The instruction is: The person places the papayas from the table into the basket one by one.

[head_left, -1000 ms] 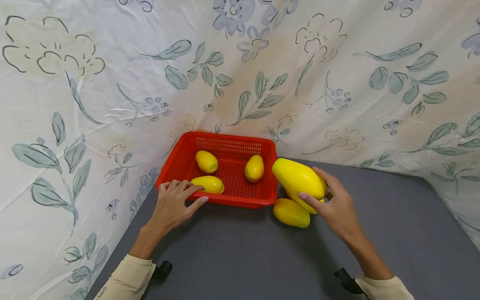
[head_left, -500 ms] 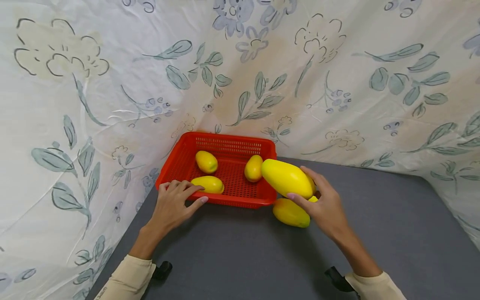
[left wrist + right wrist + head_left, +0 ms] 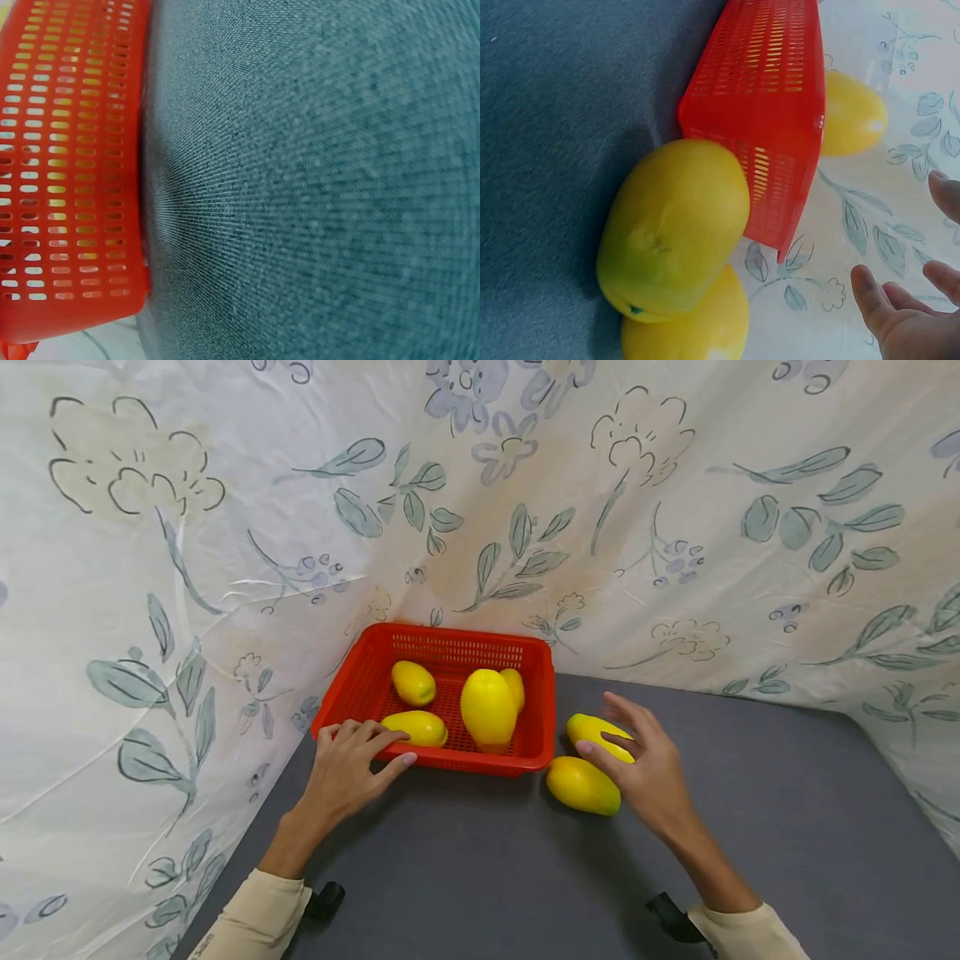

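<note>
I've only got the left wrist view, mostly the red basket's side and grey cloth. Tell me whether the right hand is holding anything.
Observer: It's holding nothing; in the head view the right hand has its fingers spread apart.
Operator: Check for fruit beside the red basket.
Observer: Two yellow fruits lie on the grey cloth off its right side.
Operator: Count the fruit within its outline.
Observer: Four more yellow fruits in the head view.

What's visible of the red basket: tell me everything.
The red basket is rectangular, open-topped and plastic-looking, with slotted walls and a perforated floor. It stands upright on the gray tabletop, near the patterned cloth. The left hand holds its near rim. Three yellow fruits lie inside; whether the larger fruit touches it is unclear.
</note>
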Demonstrator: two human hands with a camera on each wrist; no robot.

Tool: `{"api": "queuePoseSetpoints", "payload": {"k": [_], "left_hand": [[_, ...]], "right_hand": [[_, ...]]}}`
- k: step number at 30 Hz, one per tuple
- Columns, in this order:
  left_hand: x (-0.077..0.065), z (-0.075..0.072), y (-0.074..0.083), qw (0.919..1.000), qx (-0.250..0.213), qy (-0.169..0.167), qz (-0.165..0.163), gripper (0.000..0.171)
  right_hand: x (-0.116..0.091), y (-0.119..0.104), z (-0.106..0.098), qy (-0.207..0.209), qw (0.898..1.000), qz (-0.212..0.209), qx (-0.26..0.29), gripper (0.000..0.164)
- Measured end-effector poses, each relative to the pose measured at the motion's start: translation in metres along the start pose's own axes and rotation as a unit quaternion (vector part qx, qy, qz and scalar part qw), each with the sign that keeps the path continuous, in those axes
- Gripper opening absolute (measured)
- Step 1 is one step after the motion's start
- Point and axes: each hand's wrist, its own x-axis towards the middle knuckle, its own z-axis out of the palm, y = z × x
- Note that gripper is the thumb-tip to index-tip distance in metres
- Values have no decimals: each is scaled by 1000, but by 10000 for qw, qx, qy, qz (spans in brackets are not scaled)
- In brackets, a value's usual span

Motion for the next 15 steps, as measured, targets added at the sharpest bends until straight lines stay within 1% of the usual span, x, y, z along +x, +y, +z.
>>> {"api": "queuePoseSetpoints", "payload": {"k": [6, 15], "left_hand": [[0, 0, -1, 10000, 41, 26, 24, 43], [-1, 0, -3, 10000, 12, 76, 59, 42]], "right_hand": [[-4, 9, -3, -14, 9999, 86, -72, 74], [-9, 18, -5, 78, 10000, 29, -9, 72]]}}
